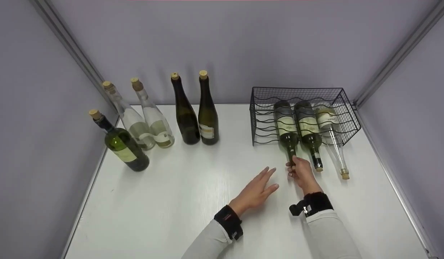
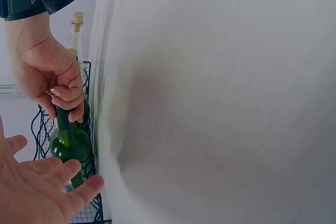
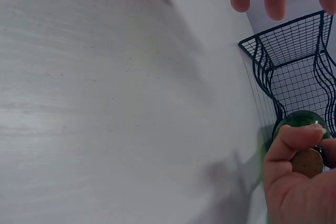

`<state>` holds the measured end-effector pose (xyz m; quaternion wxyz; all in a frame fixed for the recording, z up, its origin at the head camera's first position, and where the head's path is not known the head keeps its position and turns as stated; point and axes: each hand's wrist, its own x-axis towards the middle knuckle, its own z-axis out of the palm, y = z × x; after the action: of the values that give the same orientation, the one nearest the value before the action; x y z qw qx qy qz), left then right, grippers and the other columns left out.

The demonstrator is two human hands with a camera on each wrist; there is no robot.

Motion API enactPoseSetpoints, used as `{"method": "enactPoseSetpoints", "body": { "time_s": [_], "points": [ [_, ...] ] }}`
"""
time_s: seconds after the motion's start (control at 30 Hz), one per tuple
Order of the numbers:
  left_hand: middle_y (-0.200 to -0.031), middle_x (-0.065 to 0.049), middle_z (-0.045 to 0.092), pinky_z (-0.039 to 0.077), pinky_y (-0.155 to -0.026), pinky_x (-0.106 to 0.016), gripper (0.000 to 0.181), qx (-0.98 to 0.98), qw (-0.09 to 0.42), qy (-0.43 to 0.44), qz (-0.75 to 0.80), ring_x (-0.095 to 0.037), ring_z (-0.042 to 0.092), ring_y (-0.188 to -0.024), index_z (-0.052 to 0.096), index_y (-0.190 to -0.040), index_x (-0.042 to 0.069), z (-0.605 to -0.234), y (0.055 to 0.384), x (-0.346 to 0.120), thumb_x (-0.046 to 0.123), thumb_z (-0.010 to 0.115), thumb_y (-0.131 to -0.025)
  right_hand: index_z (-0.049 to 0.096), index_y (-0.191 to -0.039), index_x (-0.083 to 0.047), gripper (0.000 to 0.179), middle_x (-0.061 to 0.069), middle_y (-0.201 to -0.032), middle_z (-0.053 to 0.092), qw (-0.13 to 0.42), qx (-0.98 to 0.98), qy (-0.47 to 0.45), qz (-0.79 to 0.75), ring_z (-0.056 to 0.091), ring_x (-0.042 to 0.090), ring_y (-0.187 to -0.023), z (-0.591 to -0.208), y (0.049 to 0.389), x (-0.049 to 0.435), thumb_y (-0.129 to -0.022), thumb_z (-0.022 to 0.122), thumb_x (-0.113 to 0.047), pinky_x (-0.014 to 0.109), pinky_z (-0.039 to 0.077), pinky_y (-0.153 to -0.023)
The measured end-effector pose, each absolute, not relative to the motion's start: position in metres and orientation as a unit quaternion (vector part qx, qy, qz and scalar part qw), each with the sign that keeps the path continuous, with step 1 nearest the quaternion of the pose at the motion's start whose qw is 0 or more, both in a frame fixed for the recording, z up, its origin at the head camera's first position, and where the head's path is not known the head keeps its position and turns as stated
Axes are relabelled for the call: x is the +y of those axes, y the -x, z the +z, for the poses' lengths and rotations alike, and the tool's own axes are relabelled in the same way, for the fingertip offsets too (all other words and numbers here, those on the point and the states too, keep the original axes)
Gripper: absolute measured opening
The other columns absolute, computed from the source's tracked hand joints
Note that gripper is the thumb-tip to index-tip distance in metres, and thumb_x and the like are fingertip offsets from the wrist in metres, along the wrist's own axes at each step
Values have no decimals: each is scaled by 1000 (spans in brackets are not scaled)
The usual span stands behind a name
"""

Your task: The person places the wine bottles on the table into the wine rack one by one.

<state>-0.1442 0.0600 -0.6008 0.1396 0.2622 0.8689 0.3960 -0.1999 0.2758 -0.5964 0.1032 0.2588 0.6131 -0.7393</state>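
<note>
My right hand grips the neck of a green wine bottle lying in the black wire rack, its neck pointing toward me. The right wrist view shows the thumb and fingers curled around the neck, with the cork between them. To its right in the rack lie a second green wine bottle and a clear bottle, both corked. My left hand hovers near the right one with fingers spread, holding nothing; in the left wrist view its fingers are straight.
On the left of the white table stand a green wine bottle, two clear bottles and, nearer the middle, two dark slender bottles. All have corks. Grey walls enclose the back and sides.
</note>
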Motion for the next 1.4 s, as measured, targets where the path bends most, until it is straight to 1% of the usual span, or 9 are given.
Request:
{"method": "enactPoseSetpoints", "body": {
  "time_s": [0.47, 0.67, 0.83, 0.97, 1.07, 1.17, 1.27, 1.33, 1.4],
  "points": [
    [-161, -7, 22, 27, -114, -39, 68, 873, 136, -262, 388, -22, 26, -144, 23, -157, 27, -601, 146, 55, 63, 28, -100, 39, -128, 9, 41, 4, -79, 55, 112, 611, -250, -743, 42, 6, -54, -596, 199, 275, -108, 34, -27, 19, 37, -47],
    [-161, -9, 22, 27, -114, -39, 67, 873, 130, -263, 389, -23, 26, -144, 23, -157, 26, -603, 147, 54, 61, 30, -101, 38, -127, 10, 40, 4, -78, 51, 96, 632, -238, -731, 38, 4, -53, -594, 197, 271, -108, 35, -25, 17, 34, -44],
    [-161, -8, 22, 27, -114, -40, 67, 875, 130, -258, 388, -23, 27, -144, 23, -157, 27, -604, 148, 52, 61, 31, -101, 39, -128, 11, 42, 4, -79, 52, 93, 646, -241, -718, 40, 5, -54, -594, 197, 270, -108, 35, -26, 18, 36, -46],
    [-161, -7, 21, 27, -114, -40, 67, 878, 131, -253, 386, -23, 27, -144, 23, -157, 28, -605, 148, 50, 62, 30, -100, 41, -128, 14, 45, 6, -81, 57, 93, 674, -243, -691, 49, 8, -59, -595, 197, 270, -108, 35, -26, 20, 44, -51],
    [-161, -8, 22, 28, -114, -41, 67, 878, 129, -248, 389, -24, 27, -144, 23, -157, 28, -605, 148, 47, 62, 31, -100, 41, -133, 12, 48, 12, -93, 58, 104, 715, -239, -648, 56, 15, -74, -592, 196, 270, -108, 34, -29, 25, 50, -63],
    [-161, -8, 22, 28, -114, -42, 67, 879, 126, -243, 390, -25, 27, -144, 23, -157, 28, -607, 148, 44, 62, 30, -100, 28, -148, 7, 59, 24, -123, 52, 131, 759, -226, -596, 56, 28, -104, -588, 195, 271, -108, 32, -36, 36, 50, -86],
    [-161, -7, 21, 28, -114, -42, 68, 880, 124, -238, 392, -24, 27, -144, 23, -157, 28, -609, 148, 40, 63, 29, -100, 4, -155, 4, 71, 31, -153, 22, 158, 795, -198, -551, 31, 42, -137, -582, 192, 270, -107, 31, -41, 49, 33, -109],
    [-162, -7, 20, 28, -114, -43, 68, 880, 126, -234, 394, -24, 26, -144, 23, -157, 28, -609, 148, 37, 63, 30, -100, -7, -154, 3, 76, 31, -157, 5, 169, 815, -176, -526, 12, 44, -144, -580, 190, 269, -106, 31, -42, 54, 20, -114],
    [-161, -7, 20, 28, -114, -44, 66, 879, 126, -229, 398, -24, 26, -145, 24, -157, 28, -610, 148, 34, 61, 31, -101, -9, -153, 4, 77, 34, -156, -1, 174, 837, -156, -495, 4, 47, -144, -578, 187, 268, -106, 32, -41, 56, 15, -115]
  ]
}}
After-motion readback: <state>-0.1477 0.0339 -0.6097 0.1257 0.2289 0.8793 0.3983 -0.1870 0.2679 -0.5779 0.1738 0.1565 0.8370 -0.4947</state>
